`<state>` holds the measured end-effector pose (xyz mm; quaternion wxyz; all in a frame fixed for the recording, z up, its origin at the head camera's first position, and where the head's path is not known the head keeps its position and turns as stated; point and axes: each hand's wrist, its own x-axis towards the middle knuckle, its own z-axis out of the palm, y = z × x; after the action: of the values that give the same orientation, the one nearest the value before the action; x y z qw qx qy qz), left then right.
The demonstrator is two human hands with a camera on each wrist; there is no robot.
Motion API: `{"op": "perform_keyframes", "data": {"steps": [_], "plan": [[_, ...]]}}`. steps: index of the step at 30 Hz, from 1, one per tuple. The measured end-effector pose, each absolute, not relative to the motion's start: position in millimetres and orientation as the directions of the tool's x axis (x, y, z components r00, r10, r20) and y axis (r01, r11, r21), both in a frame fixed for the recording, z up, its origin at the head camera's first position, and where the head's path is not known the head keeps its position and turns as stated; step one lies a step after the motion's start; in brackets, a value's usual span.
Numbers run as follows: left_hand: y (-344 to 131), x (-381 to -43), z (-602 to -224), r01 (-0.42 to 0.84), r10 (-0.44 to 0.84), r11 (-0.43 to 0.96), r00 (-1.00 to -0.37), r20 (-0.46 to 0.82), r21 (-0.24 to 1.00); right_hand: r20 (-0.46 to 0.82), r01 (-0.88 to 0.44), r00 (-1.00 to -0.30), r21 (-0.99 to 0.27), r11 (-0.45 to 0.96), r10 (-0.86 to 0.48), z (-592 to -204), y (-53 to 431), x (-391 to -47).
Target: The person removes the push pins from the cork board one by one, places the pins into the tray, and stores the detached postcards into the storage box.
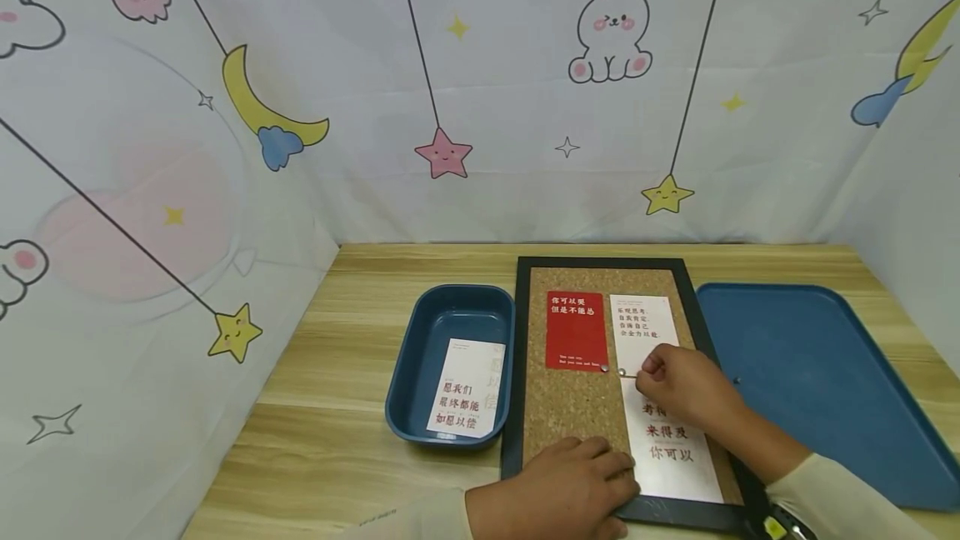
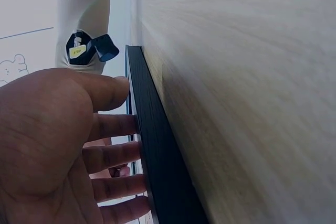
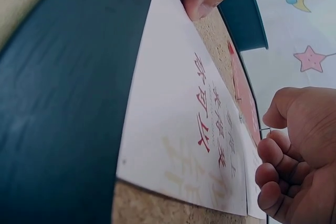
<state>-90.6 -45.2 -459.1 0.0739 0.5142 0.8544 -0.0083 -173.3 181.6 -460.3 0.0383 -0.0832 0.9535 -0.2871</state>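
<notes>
A cork board (image 1: pixel 585 415) in a black frame lies on the table with a red card (image 1: pixel 576 340) and an upper white card (image 1: pixel 637 319) on it. Below the upper card is a lower white card (image 1: pixel 678 473) with red writing. My right hand (image 1: pixel 690 386) pinches a thin metal pin (image 3: pixel 265 129) between thumb and forefinger, where the two white cards meet. Small pin heads show at the red card's lower right corner and beside the white cards. My left hand (image 1: pixel 566 486) rests across the board's lower frame, its fingers at the lower card's left edge.
Left of the board, a deep blue tray (image 1: pixel 401 390) contains another white card (image 1: pixel 468 390) with red characters. A wide, shallow blue tray (image 1: pixel 795 373) stands on the right. Behind the wooden table (image 1: pixel 330 340) hangs a patterned white cloth (image 1: pixel 517 207).
</notes>
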Motion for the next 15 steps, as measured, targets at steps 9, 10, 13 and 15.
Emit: {"op": "perform_keyframes", "data": {"steps": [9,10,13,15], "plan": [[-45,-91,-460,0.873,0.872,0.48,-0.464,-0.157,0.09,-0.027,-0.136,-0.983,-0.552,0.823,-0.181,-460,188,-173],[-45,-91,-460,0.873,0.872,0.481,-0.465,-0.155,0.086,-0.028,-0.136,-0.983,-0.553,0.822,-0.181,-460,188,-173],[-45,-90,-460,0.873,0.871,0.482,-0.468,-0.149,0.076,-0.022,-0.14,-0.983,-0.55,0.823,-0.182,-459,191,-173],[-44,-90,-460,0.873,0.871,0.482,-0.469,-0.146,0.072,-0.015,-0.147,-0.983,-0.547,0.824,-0.185,-459,193,-173]]}}
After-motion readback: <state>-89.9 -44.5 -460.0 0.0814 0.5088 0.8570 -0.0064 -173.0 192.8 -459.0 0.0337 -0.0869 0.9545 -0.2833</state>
